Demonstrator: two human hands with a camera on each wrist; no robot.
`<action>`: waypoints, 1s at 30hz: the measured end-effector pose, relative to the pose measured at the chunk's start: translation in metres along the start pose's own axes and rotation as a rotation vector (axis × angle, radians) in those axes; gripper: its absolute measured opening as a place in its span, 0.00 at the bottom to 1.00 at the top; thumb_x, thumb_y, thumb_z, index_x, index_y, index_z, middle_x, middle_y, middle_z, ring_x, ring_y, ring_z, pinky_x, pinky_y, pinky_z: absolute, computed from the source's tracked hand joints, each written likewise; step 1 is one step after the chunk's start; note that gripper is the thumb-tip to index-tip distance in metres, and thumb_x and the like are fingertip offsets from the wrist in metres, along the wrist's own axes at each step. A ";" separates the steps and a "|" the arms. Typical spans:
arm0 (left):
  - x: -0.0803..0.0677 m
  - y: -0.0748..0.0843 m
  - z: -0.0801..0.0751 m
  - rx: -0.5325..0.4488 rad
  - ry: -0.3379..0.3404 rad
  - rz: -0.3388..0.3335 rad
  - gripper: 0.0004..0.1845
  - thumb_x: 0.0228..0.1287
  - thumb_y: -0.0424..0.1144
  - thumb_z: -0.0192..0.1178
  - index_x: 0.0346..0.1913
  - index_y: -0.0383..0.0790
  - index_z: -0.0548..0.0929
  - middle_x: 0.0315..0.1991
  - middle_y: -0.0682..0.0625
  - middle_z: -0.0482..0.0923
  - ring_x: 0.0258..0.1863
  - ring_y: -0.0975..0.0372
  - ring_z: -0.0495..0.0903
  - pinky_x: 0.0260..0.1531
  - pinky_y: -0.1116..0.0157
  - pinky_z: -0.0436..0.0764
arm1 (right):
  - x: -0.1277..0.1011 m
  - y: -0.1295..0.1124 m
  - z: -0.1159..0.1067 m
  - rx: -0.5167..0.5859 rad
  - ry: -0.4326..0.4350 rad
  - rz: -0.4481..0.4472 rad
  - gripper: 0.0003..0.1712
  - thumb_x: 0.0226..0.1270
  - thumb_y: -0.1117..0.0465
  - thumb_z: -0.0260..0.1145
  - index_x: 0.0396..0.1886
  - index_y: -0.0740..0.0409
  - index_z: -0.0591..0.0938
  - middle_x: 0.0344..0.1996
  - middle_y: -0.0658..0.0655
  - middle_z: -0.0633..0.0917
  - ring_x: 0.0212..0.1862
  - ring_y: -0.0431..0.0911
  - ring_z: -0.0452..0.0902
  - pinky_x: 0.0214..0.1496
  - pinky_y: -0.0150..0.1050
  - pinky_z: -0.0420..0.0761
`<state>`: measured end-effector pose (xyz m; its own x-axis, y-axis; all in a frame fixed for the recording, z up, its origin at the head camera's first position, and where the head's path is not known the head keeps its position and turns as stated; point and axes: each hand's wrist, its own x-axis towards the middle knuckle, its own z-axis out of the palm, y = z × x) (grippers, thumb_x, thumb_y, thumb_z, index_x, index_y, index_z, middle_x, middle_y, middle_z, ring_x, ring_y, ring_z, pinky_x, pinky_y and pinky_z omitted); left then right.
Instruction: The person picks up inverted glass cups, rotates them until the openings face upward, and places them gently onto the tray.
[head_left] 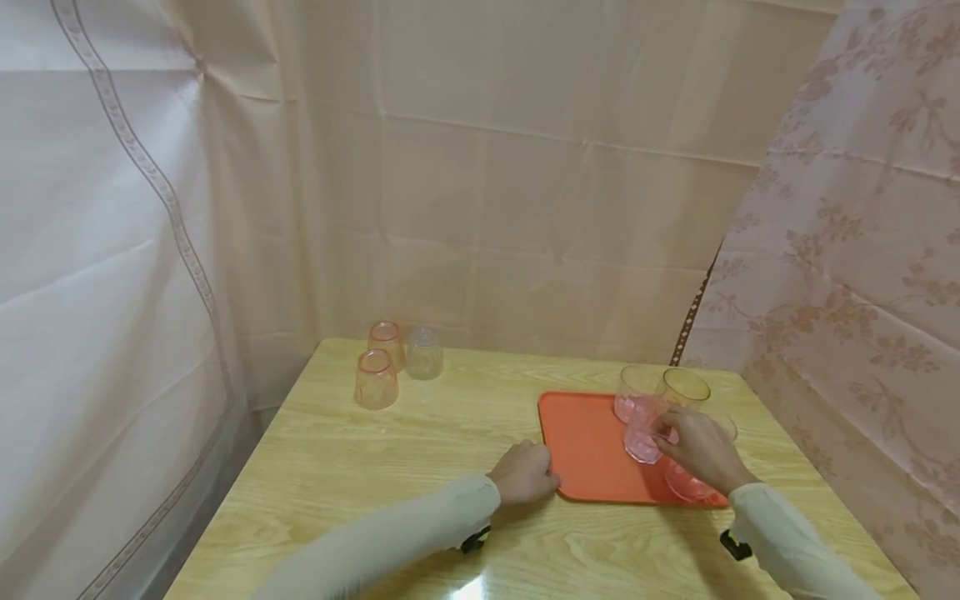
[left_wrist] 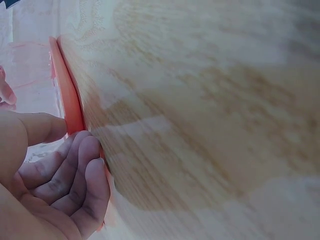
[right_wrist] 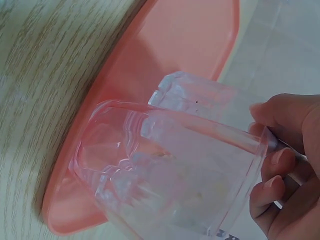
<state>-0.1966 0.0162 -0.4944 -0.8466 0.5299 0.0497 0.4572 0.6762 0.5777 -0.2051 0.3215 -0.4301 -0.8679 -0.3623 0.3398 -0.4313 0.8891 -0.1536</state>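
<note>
Where curtains [head_left: 525,167] enclose it, wooden table [head_left: 360,467] (glossy) bears tray [head_left: 588,450].

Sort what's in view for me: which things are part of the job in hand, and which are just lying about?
In use:
right hand, gripping a pink cup
left hand, at the edge of the tray
upright cups on the tray

Lying about:
three upside-down cups at the far left of the table
curtains
</note>
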 end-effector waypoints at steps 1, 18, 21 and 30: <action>0.000 0.000 0.000 0.001 -0.001 -0.001 0.30 0.70 0.39 0.66 0.11 0.47 0.64 0.07 0.61 0.52 0.07 0.71 0.51 0.09 0.74 0.56 | 0.000 0.000 0.000 0.005 -0.008 0.008 0.08 0.55 0.68 0.78 0.30 0.53 0.88 0.30 0.46 0.85 0.32 0.47 0.81 0.32 0.46 0.81; 0.001 0.002 -0.002 0.010 -0.005 0.001 0.30 0.71 0.39 0.66 0.11 0.47 0.63 0.08 0.61 0.51 0.09 0.70 0.50 0.10 0.73 0.55 | 0.000 0.000 -0.005 0.069 -0.059 0.084 0.05 0.59 0.63 0.79 0.32 0.52 0.89 0.29 0.45 0.86 0.31 0.42 0.78 0.33 0.45 0.81; 0.000 0.003 -0.003 0.004 -0.008 -0.005 0.30 0.71 0.39 0.66 0.11 0.47 0.63 0.08 0.61 0.51 0.09 0.70 0.50 0.10 0.73 0.55 | 0.001 -0.003 -0.006 0.070 -0.014 0.057 0.05 0.59 0.63 0.79 0.32 0.52 0.89 0.29 0.46 0.86 0.30 0.41 0.78 0.31 0.43 0.80; 0.000 0.001 -0.003 -0.013 -0.013 -0.001 0.31 0.71 0.39 0.66 0.10 0.47 0.62 0.07 0.61 0.51 0.08 0.70 0.49 0.10 0.73 0.56 | 0.003 -0.023 -0.001 0.131 0.039 -0.006 0.08 0.57 0.67 0.79 0.35 0.55 0.89 0.32 0.47 0.85 0.31 0.40 0.75 0.31 0.38 0.76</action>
<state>-0.1971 0.0153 -0.4913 -0.8434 0.5358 0.0387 0.4528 0.6702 0.5881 -0.1977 0.3004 -0.4243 -0.8560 -0.3542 0.3765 -0.4673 0.8416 -0.2707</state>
